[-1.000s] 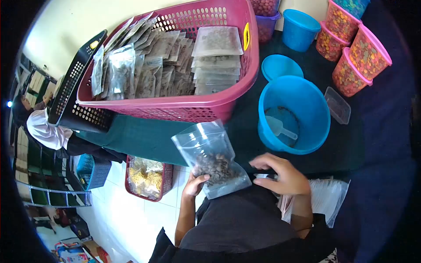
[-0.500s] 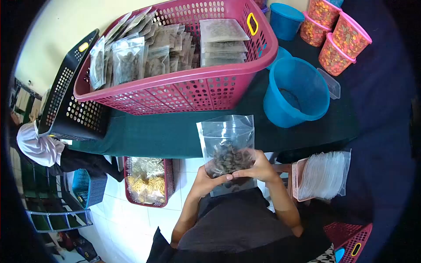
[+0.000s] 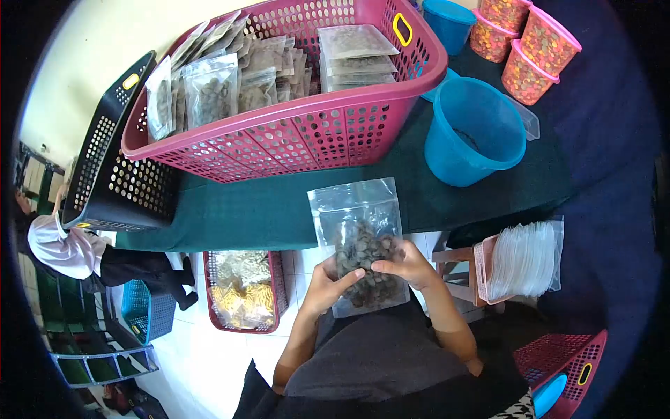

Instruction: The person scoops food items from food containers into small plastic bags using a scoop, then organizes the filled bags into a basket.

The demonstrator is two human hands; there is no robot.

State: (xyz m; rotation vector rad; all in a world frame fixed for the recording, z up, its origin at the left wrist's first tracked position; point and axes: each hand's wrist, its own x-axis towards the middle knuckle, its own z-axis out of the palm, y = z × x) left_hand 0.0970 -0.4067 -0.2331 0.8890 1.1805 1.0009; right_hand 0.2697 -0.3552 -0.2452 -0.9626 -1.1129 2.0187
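Observation:
A clear zip-top bag (image 3: 363, 241) with small dark grey-brown pieces inside is held upright in front of my torso. My left hand (image 3: 333, 283) grips its left side, thumb pressed on the front and fingers hidden behind. On the other side, my right hand (image 3: 408, 265) holds it the same way, its thumb close to the left one. The upper part of the bag has no pieces in it. Beyond it on the green-covered table stands a magenta basket (image 3: 293, 143) packed with similar filled bags (image 3: 211, 91).
A blue bucket (image 3: 447, 150) stands at the table's right, near tubs (image 3: 548, 42) of colourful pieces. Lower right, a pink basket (image 3: 481, 269) holds stacked flat bags (image 3: 523, 262). A black basket (image 3: 132, 185) stands left; a person (image 3: 66, 244) is beyond it. A crate (image 3: 283, 293) sits on the floor.
The pieces have spread lower and wider inside the bag. My thumbs have moved slightly apart, and the view has shifted a little.

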